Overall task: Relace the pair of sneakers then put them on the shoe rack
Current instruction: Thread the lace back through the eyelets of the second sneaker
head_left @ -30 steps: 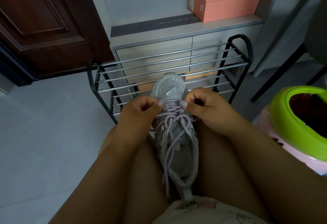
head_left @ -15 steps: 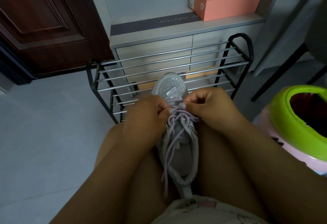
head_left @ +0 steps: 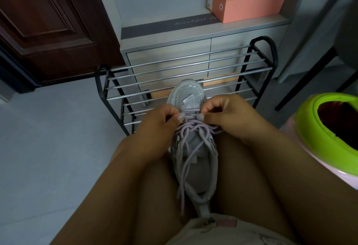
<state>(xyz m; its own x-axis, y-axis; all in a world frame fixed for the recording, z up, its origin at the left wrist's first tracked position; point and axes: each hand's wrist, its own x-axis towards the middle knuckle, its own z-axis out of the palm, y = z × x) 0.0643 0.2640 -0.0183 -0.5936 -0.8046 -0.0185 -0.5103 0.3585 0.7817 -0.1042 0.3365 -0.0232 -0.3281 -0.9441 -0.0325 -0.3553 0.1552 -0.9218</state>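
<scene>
I see the left hand [head_left: 158, 122] with its fingers curled in tight, pinching the purple lace [head_left: 191, 128] between the thumb and the first finger. The right hand [head_left: 226, 113] does the same on the other side, fingers curled, thumb and finger pinching the lace too. Both thumbs sit close together, just above the first cross of the lace, near the toe end of the lacing

The lace goes through the top holes of a gray sneaker [head_left: 193, 148]. Its two loose ends hang down over the open mouth of the shoe, toward the heel. The sneaker lies between the person's bare legs, toe pointing away from me, heel near the light shorts [head_left: 222, 231]. The toe has sparkly mesh and a small white tag

Just past the toe stands the shoe rack [head_left: 174, 74], with black ends and shiny metal bars. I see no shoe on the bars I can see. Behind the rack is a gray cabinet [head_left: 168, 51] with drawers. A pink box [head_left: 248, 0] sits on top of it. A dark brown door [head_left: 48, 25] is at the left. A green and pink bin [head_left: 329, 134] is at the right, near the right arm. The floor [head_left: 48, 148] is pale gray
</scene>
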